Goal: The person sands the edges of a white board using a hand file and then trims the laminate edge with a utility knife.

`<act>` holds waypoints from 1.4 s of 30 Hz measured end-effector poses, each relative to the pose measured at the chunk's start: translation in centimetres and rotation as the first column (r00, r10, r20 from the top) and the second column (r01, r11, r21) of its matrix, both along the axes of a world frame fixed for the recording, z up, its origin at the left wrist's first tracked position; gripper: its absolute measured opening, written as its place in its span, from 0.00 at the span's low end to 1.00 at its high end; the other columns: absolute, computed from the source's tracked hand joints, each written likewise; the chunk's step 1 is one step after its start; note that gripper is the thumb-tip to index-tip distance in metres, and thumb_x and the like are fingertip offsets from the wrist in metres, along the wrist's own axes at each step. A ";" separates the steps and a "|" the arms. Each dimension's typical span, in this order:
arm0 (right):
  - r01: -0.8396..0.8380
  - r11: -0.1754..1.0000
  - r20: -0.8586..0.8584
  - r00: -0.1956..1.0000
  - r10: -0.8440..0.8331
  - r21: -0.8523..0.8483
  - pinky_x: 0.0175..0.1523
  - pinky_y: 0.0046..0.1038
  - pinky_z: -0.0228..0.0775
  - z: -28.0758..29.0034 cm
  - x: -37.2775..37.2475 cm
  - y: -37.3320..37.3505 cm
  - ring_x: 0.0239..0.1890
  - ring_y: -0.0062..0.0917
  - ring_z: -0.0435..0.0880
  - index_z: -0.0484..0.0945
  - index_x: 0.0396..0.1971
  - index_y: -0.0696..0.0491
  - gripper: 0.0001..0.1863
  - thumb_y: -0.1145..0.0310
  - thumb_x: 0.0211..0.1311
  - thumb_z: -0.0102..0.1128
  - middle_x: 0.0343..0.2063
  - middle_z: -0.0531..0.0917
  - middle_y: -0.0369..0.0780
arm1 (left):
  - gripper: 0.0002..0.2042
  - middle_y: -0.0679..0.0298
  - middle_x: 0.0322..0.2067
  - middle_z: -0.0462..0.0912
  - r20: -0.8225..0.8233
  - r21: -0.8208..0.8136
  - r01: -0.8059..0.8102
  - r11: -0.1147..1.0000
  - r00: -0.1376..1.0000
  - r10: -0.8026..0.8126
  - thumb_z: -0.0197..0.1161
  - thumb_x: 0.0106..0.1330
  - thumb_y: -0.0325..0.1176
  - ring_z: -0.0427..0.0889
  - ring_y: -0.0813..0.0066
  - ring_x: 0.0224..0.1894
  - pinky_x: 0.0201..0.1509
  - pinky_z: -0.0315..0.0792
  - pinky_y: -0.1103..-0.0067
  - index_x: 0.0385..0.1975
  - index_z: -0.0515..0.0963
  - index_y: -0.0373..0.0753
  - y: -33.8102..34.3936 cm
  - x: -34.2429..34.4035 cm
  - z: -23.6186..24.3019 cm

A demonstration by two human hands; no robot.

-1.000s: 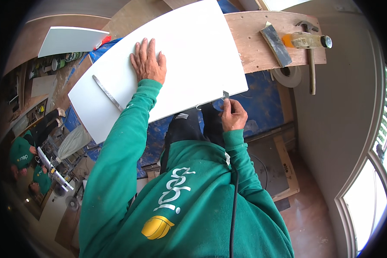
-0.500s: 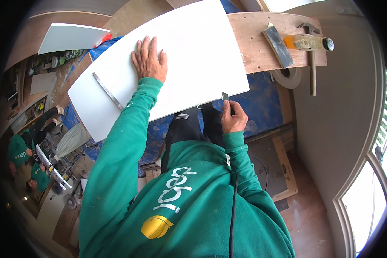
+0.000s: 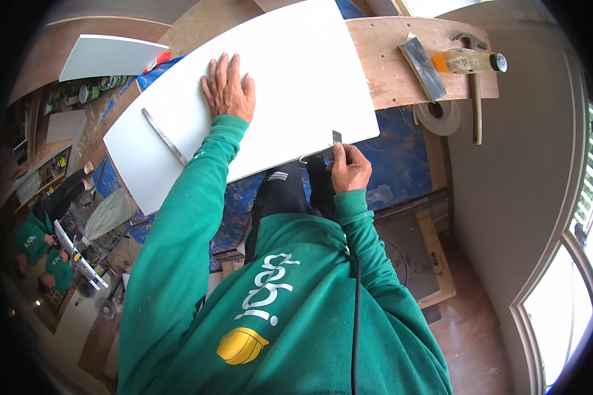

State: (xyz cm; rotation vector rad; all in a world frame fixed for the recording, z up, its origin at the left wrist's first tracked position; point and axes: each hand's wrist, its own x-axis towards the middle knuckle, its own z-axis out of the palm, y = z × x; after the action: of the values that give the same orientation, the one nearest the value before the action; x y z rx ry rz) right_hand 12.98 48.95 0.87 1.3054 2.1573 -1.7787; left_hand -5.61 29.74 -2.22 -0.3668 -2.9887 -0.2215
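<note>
A large white panel (image 3: 296, 85) with one curved long side lies in front of me. My left hand (image 3: 229, 89) rests flat on it, fingers stretched out. At the near edge, toward the right corner, my right hand (image 3: 350, 168) pinches a small dark flat blade (image 3: 337, 137) between thumb and fingers, its end standing against the panel's edge. A thin white curl (image 3: 304, 158) hangs from that edge, just left of my right hand. A long narrow metal strip (image 3: 163, 135) lies on the panel, partly behind my left sleeve.
Right of the panel, a wooden board (image 3: 392, 66) carries a dark sanding block (image 3: 422, 68), a bottle (image 3: 468, 62) with orange contents and a hammer (image 3: 476, 99). A white roll (image 3: 438, 118) sits below it. Two people in green work at far left beside a fan (image 3: 105, 307).
My right hand has slid a little to the left along the panel's near edge with the blade. My left hand stays flat on the panel.
</note>
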 end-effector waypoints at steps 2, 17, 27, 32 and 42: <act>0.025 0.999 -0.031 0.999 -0.025 0.025 0.26 0.25 0.71 -0.1 0.7 -0.1 0.18 0.21 0.81 0.81 0.30 0.61 0.13 0.64 0.65 0.61 0.18 0.83 0.41 | 0.25 0.61 0.68 0.59 -0.014 0.001 0.004 1.000 1.000 -0.004 0.54 0.68 0.40 0.52 0.58 0.72 0.73 0.44 0.53 0.66 0.63 0.48 -0.4 0.0 -0.4; -0.017 0.993 -0.033 0.999 0.021 0.119 0.29 0.26 0.73 -0.4 0.2 -1.5 0.21 0.26 0.83 0.82 0.29 0.60 0.11 0.66 0.63 0.62 0.19 0.83 0.42 | 0.26 0.61 0.68 0.59 -0.003 0.012 0.005 1.000 1.000 -0.005 0.55 0.68 0.39 0.52 0.57 0.72 0.73 0.44 0.53 0.66 0.63 0.48 -0.5 0.2 -0.6; -0.129 0.980 0.024 0.992 0.127 0.154 0.29 0.31 0.72 -0.2 0.5 -3.7 0.22 0.39 0.83 0.81 0.27 0.58 0.11 0.66 0.61 0.64 0.20 0.81 0.49 | 0.26 0.60 0.68 0.60 0.002 0.012 0.002 1.000 1.000 -0.002 0.55 0.67 0.42 0.53 0.57 0.72 0.73 0.43 0.52 0.66 0.64 0.47 -0.3 0.1 -0.6; 0.088 0.993 -0.129 0.989 -0.077 0.083 0.28 0.24 0.73 -0.5 2.1 -3.2 0.20 0.21 0.81 0.81 0.30 0.59 0.10 0.67 0.64 0.62 0.20 0.83 0.40 | 0.26 0.59 0.68 0.60 -0.003 0.014 0.007 1.000 1.000 -0.007 0.55 0.67 0.42 0.53 0.57 0.72 0.73 0.43 0.52 0.65 0.64 0.47 -0.7 -0.2 -0.8; 0.018 0.978 -0.026 1.000 -0.012 0.210 0.26 0.25 0.72 0.3 1.6 -2.3 0.18 0.23 0.81 0.80 0.29 0.58 0.08 0.68 0.64 0.61 0.17 0.81 0.41 | 0.25 0.62 0.68 0.59 0.005 0.052 -0.006 0.999 1.000 0.006 0.55 0.68 0.41 0.52 0.58 0.72 0.73 0.43 0.53 0.66 0.64 0.48 -0.6 -0.2 -0.5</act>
State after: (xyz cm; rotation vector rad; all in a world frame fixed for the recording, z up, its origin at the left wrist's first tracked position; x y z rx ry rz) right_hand 14.54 46.61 1.16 1.3501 2.4114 -1.6159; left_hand -5.78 29.09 -2.75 -0.3520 -2.9812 -0.2996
